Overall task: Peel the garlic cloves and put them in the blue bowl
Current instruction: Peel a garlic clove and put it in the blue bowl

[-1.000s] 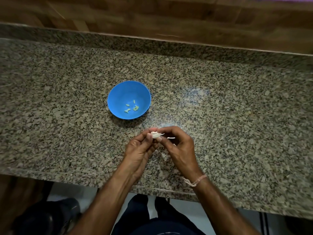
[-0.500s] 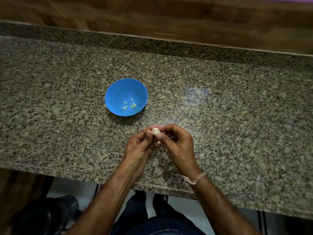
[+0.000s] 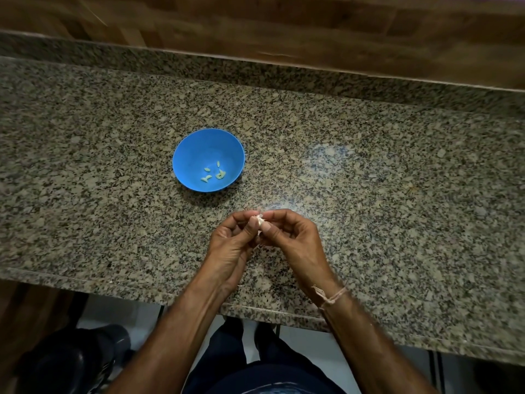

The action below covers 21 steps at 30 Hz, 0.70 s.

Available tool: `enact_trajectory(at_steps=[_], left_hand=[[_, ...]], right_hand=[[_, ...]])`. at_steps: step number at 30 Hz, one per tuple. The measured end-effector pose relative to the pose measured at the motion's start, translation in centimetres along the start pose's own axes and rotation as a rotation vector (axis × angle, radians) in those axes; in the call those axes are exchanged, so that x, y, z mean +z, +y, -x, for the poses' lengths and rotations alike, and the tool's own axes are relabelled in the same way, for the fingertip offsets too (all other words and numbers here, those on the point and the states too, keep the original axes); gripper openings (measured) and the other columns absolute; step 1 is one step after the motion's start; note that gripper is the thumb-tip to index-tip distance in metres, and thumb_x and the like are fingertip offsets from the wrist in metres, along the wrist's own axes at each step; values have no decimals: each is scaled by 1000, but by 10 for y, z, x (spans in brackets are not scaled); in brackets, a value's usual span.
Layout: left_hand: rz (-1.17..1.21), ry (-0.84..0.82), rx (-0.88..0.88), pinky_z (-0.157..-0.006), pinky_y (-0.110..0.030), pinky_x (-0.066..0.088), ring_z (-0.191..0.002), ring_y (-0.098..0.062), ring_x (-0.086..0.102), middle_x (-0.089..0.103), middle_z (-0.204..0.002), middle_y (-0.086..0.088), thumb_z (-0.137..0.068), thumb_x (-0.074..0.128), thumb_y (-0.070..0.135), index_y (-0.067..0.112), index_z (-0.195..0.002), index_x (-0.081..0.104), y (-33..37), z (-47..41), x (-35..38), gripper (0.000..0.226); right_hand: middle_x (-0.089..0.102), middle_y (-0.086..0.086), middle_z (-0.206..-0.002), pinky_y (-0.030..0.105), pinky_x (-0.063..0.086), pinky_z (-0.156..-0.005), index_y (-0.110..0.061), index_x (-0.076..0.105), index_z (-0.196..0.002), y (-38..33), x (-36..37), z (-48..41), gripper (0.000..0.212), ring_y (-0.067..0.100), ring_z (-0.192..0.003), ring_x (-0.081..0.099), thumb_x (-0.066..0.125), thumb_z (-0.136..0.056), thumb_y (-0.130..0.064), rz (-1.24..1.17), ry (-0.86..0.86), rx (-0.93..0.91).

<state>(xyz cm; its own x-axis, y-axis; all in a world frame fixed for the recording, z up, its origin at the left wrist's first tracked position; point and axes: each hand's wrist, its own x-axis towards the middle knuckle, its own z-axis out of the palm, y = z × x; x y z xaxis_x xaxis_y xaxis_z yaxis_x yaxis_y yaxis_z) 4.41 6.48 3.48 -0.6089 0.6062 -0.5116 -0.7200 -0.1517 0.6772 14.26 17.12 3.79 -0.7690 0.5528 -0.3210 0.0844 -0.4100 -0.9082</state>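
A blue bowl stands on the granite counter, with several pale peeled garlic cloves in its bottom. In front of the bowl, near the counter's front edge, my left hand and my right hand meet fingertip to fingertip. Both pinch one small whitish garlic clove between thumbs and forefingers. Most of the clove is hidden by the fingers. A thread bracelet circles my right wrist.
A wooden wall rises behind the counter's raised back lip. Below the front edge I see the floor, dark trousers and a dark rounded object at lower left.
The loose flake of skin sticking out of the clove a second ago is gone from sight. Both hands stay joined on the clove, which has turned a little between the fingertips.
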Motion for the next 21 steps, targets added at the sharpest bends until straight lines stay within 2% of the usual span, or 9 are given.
enact_trajectory(at_steps=[5,8,13,15,19,21], left_hand=[[-33,7,1,-84,-25,60,-95,-15,71,74,-116,-13,-86,69,13,7,-113,72,-2,-1,-3,29],[-61,5,-14,-86,-28,59,-104,-21,70,73,-124,-16,-86,70,15,7,-120,71,-3,-1,-3,36],[-84,11,2,-79,-23,57,-96,-14,68,74,-110,-7,-85,71,15,9,-113,71,-3,0,0,29],[-77,14,7,-81,-24,55,-96,-13,66,74,-109,-6,-84,72,15,11,-110,72,-5,-1,0,27],[-52,17,4,-83,-23,57,-95,-15,66,74,-107,-9,-84,71,12,11,-108,72,-7,-3,-1,23],[-54,12,6,-83,-22,58,-92,-14,66,75,-103,-8,-85,70,10,10,-108,71,-8,-3,-2,23]], right_hand=[[78,12,-104,25,59,-75,2,73,-109,-3,-1,-2,17,15,-87,73,72,-94,-5,11,22,-36],[76,16,-107,24,58,-74,3,71,-111,1,-3,-2,17,16,-88,73,70,-95,-5,16,25,-42],[76,11,-106,36,62,-84,-2,72,-107,5,-2,-3,12,26,-98,74,71,-95,-5,93,82,-91],[76,8,-102,35,62,-83,-5,74,-104,4,-1,-2,11,26,-95,74,73,-94,-5,128,118,-120],[75,4,-96,45,64,-81,-15,73,-98,4,2,0,11,30,-88,74,80,-90,-13,232,142,-175],[75,1,-94,45,64,-79,-17,72,-95,6,3,-1,11,26,-85,73,81,-89,-13,289,166,-191]])
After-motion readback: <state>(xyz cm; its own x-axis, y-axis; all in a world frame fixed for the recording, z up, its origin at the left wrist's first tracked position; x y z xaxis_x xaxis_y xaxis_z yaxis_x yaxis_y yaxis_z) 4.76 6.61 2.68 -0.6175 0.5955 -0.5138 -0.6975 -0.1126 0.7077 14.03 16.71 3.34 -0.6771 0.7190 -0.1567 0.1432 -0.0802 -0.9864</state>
